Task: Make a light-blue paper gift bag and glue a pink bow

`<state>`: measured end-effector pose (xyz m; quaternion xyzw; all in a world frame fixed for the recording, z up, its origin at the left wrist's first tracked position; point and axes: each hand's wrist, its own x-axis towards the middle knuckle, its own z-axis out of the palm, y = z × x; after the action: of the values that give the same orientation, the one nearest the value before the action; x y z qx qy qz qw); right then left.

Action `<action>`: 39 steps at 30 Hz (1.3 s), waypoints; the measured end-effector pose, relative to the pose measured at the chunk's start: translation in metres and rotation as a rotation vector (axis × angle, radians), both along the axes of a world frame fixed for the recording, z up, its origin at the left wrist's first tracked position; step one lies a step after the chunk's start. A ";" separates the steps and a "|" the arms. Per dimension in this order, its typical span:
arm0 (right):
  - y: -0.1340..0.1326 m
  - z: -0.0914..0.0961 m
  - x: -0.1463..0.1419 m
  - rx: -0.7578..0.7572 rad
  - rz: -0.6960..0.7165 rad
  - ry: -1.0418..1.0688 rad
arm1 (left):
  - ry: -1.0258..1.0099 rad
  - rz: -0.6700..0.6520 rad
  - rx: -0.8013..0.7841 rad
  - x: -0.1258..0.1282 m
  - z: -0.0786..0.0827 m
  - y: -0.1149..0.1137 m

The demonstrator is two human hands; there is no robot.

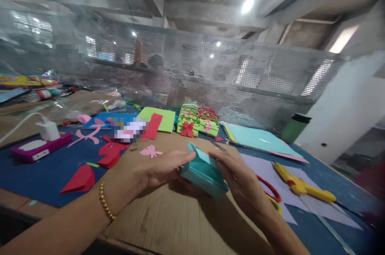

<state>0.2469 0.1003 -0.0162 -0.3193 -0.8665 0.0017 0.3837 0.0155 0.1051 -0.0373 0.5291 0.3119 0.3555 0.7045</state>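
A small teal paper box [203, 171] is held between both my hands just above a brown cardboard sheet [168, 223]. My left hand [162, 171] grips its left end with thumb and fingers closed on it; a gold bead bracelet sits on that wrist. My right hand [240, 177] holds the right side, fingers pressed on the top edge. A pink paper bow [151, 151] lies on the cardboard just beyond my left hand.
Red paper cut-outs [110, 154] and a red piece [78, 179] lie left on the blue table. Green paper baskets with bows [197, 124] stand behind. Coloured paper sheets [261, 139], red-handled scissors [270, 195] and a yellow glue gun [303, 186] lie right. A phone with a charger [40, 146] sits far left.
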 end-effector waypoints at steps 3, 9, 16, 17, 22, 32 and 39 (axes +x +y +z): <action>-0.001 -0.002 -0.001 -0.042 0.002 0.038 | 0.064 0.067 0.075 -0.002 -0.002 0.002; -0.003 -0.008 -0.007 -0.077 0.030 0.081 | 0.426 0.607 0.501 -0.001 0.011 -0.004; -0.016 -0.012 -0.020 -0.108 0.069 0.046 | 0.932 0.300 0.920 0.007 0.049 -0.038; -0.018 -0.012 -0.023 -0.106 0.082 0.063 | 0.983 0.285 0.903 0.008 0.052 -0.040; -0.028 -0.006 -0.030 -0.095 0.151 0.117 | 1.025 0.279 0.866 0.010 0.051 -0.037; -0.021 0.009 0.001 -0.324 0.011 0.158 | 0.824 0.484 0.623 0.003 0.052 -0.032; -0.020 -0.007 -0.009 -0.192 -0.045 0.052 | 0.862 0.391 0.715 0.006 0.050 -0.032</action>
<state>0.2376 0.0802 -0.0230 -0.3740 -0.8445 0.0846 0.3738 0.0215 0.0727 0.0122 0.7630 0.5226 0.3147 0.2138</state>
